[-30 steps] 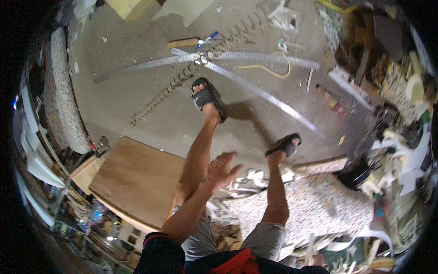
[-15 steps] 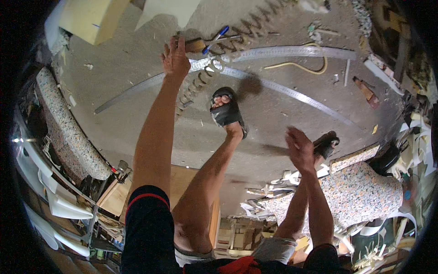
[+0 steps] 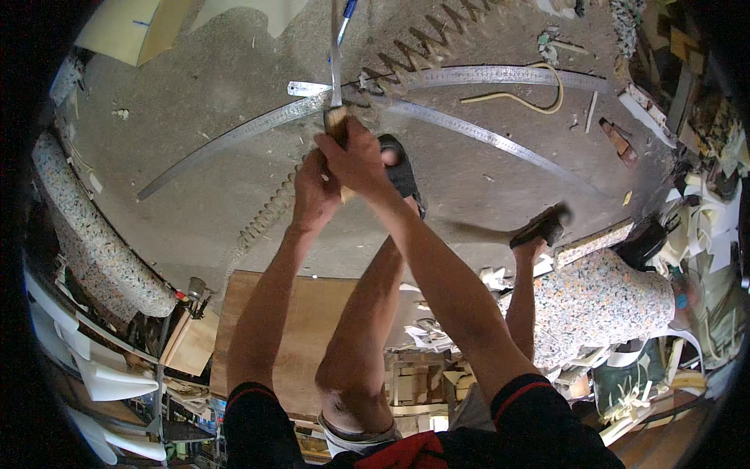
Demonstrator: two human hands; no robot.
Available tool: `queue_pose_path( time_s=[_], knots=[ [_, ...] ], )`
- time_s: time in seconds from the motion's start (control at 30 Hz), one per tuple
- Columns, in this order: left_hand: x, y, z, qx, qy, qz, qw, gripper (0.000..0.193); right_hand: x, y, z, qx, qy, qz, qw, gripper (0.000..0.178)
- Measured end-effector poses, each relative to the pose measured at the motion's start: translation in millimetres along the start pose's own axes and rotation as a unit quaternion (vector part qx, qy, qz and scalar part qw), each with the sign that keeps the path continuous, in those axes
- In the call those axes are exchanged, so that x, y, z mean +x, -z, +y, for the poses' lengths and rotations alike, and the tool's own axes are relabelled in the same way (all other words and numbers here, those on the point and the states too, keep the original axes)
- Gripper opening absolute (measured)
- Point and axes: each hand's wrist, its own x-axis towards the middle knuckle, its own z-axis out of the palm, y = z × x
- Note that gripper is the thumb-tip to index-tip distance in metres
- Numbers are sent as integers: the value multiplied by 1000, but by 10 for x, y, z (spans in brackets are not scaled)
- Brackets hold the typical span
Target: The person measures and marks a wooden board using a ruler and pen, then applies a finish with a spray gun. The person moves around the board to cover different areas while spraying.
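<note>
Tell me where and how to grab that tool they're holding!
Probably by the wooden handle, coming from the person's side: it's chunky and nearest the body, while the thin metal part points away. The left hand and right hand are there.

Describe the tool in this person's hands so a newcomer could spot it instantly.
On the grey floor, find the long metal rulers; the left hand and right hand meet in front of them. Together they grip the tool, whose narrow metal shaft points toward the picture's top. Its wooden handle distinguishes it from the blue pen and brown coil nearby.
</note>
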Motion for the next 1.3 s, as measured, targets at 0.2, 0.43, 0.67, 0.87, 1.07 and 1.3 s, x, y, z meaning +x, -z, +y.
queue_pose_path(
  time_s=[0.2, 0.43, 0.67, 0.87, 1.07, 1.3],
  knots=[
    [845, -40, 45, 149, 16, 101, 983, 21, -538, 1330, 1212, 254, -59, 180, 948, 29],
    [2416, -193, -579, 264, 3, 174, 949, 44, -142, 3086, 2505, -427, 221, 232, 846, 32],
    [1876, 116, -508, 374, 103, 98, 916, 28, -10, 3482, 2754, -466, 183, 153, 852, 45],
    [-227, 383, -356, 273, 182, 181, 927, 29, 34, 3655, 2764, -474, 235, 91, 844, 43],
    [-2946, 259, -612, -41, 342, 210, 915, 16, -86, 3948, 2353, -484, 145, -24, 863, 51],
    [-5921, -1444, -3, -64, 520, 196, 829, 12, -1261, 4870, 1323, -538, 107, -80, 832, 36]
  ],
)
